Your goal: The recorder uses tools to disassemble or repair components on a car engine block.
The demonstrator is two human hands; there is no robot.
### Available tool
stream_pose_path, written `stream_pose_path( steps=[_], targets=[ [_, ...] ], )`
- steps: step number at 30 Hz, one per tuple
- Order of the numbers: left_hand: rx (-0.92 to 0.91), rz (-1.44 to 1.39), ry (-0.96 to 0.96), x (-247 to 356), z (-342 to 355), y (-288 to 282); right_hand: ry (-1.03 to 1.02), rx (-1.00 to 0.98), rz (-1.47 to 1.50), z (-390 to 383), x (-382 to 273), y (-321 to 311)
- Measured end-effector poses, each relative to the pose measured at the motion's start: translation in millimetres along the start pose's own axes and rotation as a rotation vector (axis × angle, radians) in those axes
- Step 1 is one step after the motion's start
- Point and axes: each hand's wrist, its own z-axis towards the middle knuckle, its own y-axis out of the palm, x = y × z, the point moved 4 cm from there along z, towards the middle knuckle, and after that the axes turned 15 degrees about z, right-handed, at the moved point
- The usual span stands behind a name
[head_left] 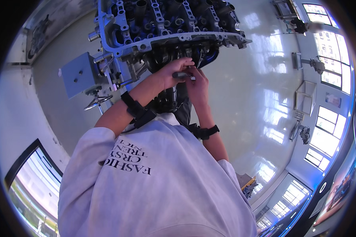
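Both hands meet in front of me, close to the near side of an engine (146,43) on a stand. A short dark bar-like tool (181,74) with a rounded end lies between them. My left hand (173,72) is closed around it, with some fingertips reaching past it toward the dark curved pipes (209,58) under the cylinder head. My right hand (198,86) has its fingers bent in a pinch at the tool's other end, where a small bright metal part shows. The fingers partly hide the tool, so its exact kind cannot be made out.
Left of the engine, the stand carries a grey box (80,75) and a handwheel (98,102). Black straps with small modules (135,108) circle both forearms. More equipment (304,134) and a white bench (305,97) stand along the windowed wall on the right.
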Motion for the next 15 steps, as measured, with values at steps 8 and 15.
stream_pose_path(
  steps=[8,15],
  targets=[
    [0.088,-0.005,0.1,1.9,-3.3,-0.9,0.75,0.068,1.885,-2.6,10.7,8.1],
    [0.015,0.029,0.127,-0.8,-5.1,5.3,0.442,0.084,1.08,0.2,2.5,-4.0]
  ],
)
